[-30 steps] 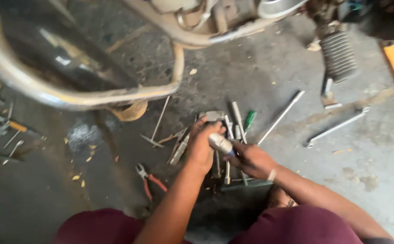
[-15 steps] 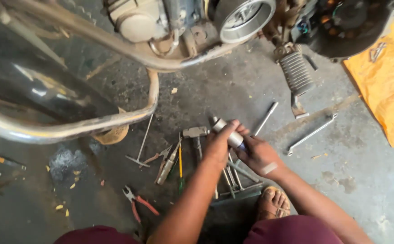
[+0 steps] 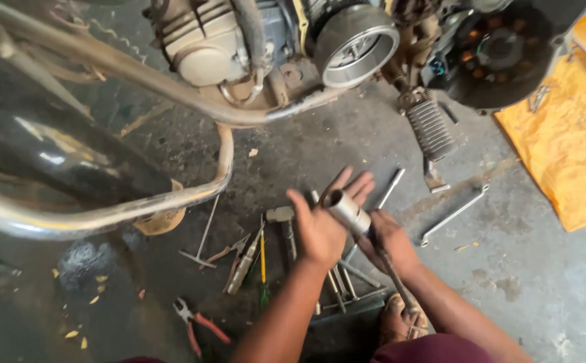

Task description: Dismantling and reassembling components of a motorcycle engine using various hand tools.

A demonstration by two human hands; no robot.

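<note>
Socket wrench [image 3: 348, 210]: long axis runs from the socket end, up-left, to the handle, down-right. Right hand [image 3: 388, 240] grips handle; left hand [image 3: 324, 225] spread, palm against socket.

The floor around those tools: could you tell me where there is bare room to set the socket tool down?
Bare concrete lies right of the right hand, between the long wrench and the orange cloth, and below that wrench. Another free patch sits between the exhaust pipe and the footpeg. Under the left hand it is crowded with loose tools.
</note>
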